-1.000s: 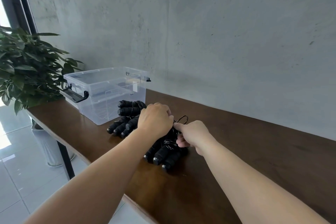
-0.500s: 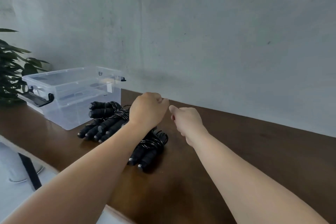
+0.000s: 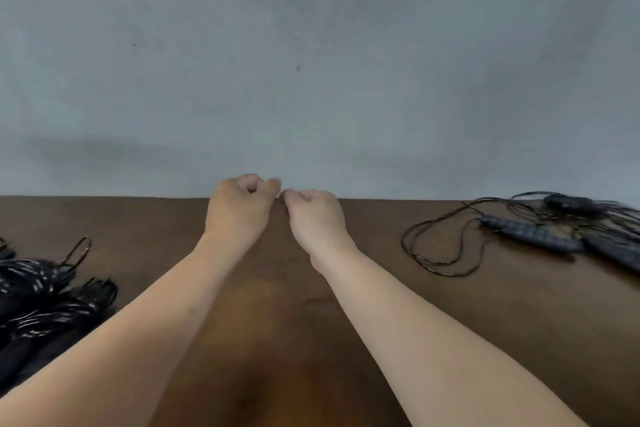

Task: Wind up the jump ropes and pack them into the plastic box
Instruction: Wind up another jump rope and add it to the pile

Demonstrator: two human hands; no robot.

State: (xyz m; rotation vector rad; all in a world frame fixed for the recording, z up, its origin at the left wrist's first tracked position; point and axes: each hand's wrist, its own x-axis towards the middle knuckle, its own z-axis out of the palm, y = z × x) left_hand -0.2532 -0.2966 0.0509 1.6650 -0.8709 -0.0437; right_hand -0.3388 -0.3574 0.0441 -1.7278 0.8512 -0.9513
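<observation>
My left hand (image 3: 240, 206) and my right hand (image 3: 313, 215) hover side by side over the middle of the brown table (image 3: 277, 322), fingers curled, holding nothing. Several wound black jump ropes (image 3: 41, 298) lie in a pile at the left edge of view. Loose, unwound jump ropes (image 3: 533, 232) with black handles and thin black cords sprawl at the far right. The plastic box is out of view.
A grey concrete wall (image 3: 311, 62) rises directly behind the table's far edge. A thin cord loop (image 3: 78, 250) sticks out from the wound pile toward the table's middle.
The view has swung right: the plastic box and plant have left the frame, and the loose ropes on the right appeared. Both hands let go of the wound bundle and moved right, away from it.
</observation>
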